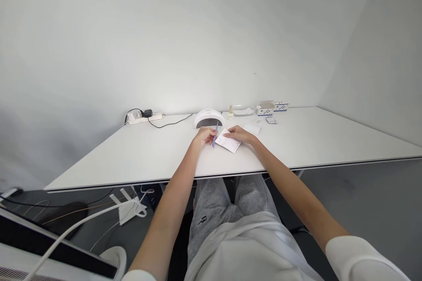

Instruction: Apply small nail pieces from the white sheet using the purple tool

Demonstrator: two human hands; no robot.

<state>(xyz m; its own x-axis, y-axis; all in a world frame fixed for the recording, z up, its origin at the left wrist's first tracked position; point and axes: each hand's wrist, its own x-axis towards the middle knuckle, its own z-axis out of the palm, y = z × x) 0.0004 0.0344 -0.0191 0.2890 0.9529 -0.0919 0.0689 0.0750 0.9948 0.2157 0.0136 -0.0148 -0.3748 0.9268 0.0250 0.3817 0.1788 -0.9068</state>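
At far left on the table (132,158) we note a power strip (144,117), its cable running to the white domed lamp (209,118). Our left hand (205,135) is closed around a purple stick (215,135), tip near the dotted sheet (229,142). Our right hand (240,133) lies on that sheet, pinning it; its fingers appear relaxed. Risk: we judge a loose hold would let the sheet slide under the stick. Small boxes (271,107) stand beyond.
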